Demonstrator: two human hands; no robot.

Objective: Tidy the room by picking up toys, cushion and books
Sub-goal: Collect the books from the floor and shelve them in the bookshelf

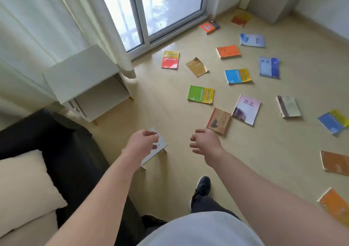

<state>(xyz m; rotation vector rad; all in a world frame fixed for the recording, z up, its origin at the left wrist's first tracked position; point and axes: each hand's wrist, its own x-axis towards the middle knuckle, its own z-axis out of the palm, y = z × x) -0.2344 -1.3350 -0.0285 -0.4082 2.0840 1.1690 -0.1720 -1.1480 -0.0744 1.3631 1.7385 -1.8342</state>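
Observation:
Several books lie scattered flat on the beige floor. Nearest my hands are a brown book [219,121], a pale pink book [246,109] and a green book [201,94]. Farther off lie a red and yellow book [170,59] and a blue and yellow book [238,75]. A cream cushion [24,185] rests on the black sofa [62,142] at the lower left. My left hand [141,143] and my right hand [204,142] both reach forward with loosely curled fingers, holding nothing. My right hand hovers just short of the brown book.
A small white stool [160,145] stands under my left hand. A white bedside cabinet [85,79] sits at the left beside pale curtains [47,19] and a glass sliding door [160,9]. More books [334,204] lie along the right edge. My dark shoe [203,186] is stepping forward.

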